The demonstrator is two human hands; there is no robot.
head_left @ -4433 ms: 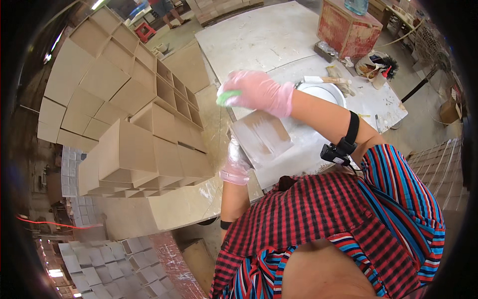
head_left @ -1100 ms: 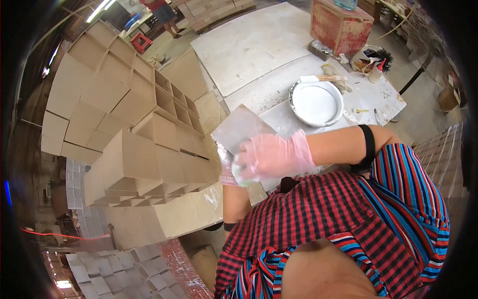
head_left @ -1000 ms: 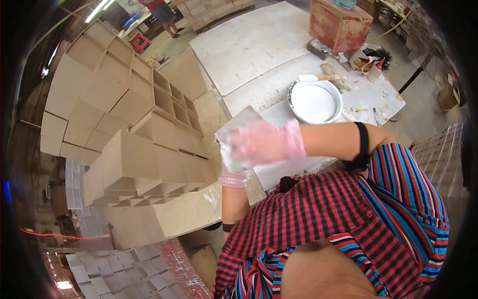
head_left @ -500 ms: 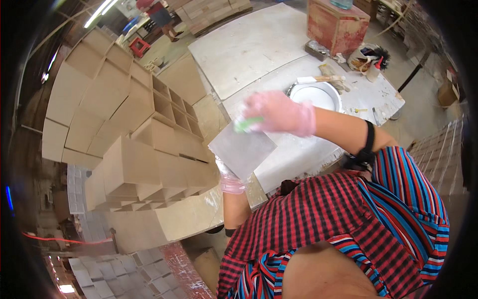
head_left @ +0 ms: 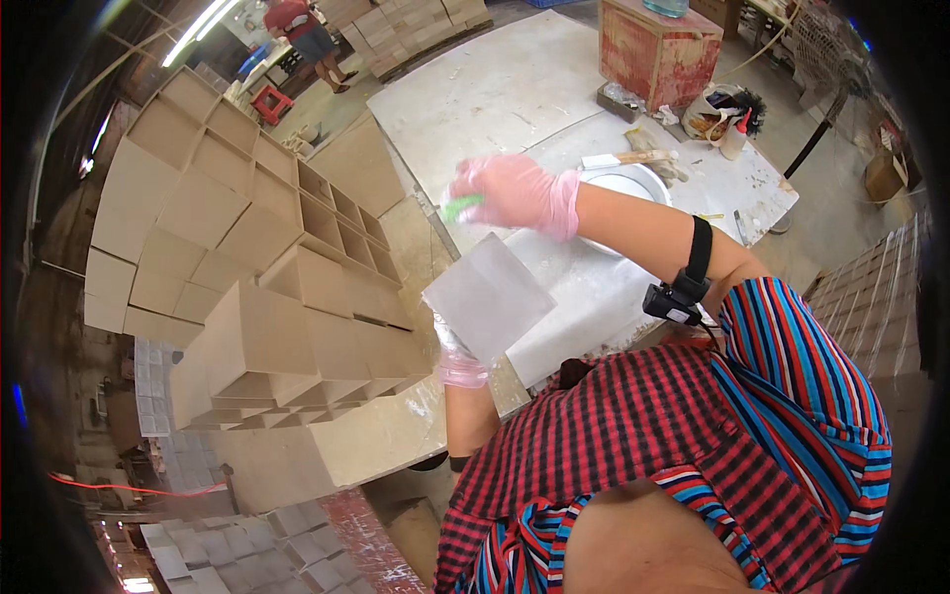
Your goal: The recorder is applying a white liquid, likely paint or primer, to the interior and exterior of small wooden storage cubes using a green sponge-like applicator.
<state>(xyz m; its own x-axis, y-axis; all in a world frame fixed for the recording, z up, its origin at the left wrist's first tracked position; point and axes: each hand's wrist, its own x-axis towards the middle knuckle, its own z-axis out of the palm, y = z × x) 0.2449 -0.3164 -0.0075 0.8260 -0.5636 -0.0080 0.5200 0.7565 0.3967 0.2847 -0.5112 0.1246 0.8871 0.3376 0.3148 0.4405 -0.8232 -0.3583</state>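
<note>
A grey square tile (head_left: 488, 295) is held up over the near edge of the white worktable (head_left: 594, 287). My left hand (head_left: 458, 362), in a pink glove, grips the tile from below and is mostly hidden behind it. My right hand (head_left: 515, 191), also in a pink glove, is raised above the tile's far corner, shut on a small green sponge (head_left: 461, 207). The sponge is apart from the tile.
A white bowl (head_left: 633, 185) and a brush (head_left: 628, 158) sit on the table behind my right arm. A stack of open cardboard boxes (head_left: 257, 257) fills the left. A red crate (head_left: 661, 49) stands at the back. Stacked tiles (head_left: 257, 525) lie on the floor below.
My right hand has lifted the green sponge off the tile's face and moved up and away toward the bowl. The tile stays in my left hand, now uncovered.
</note>
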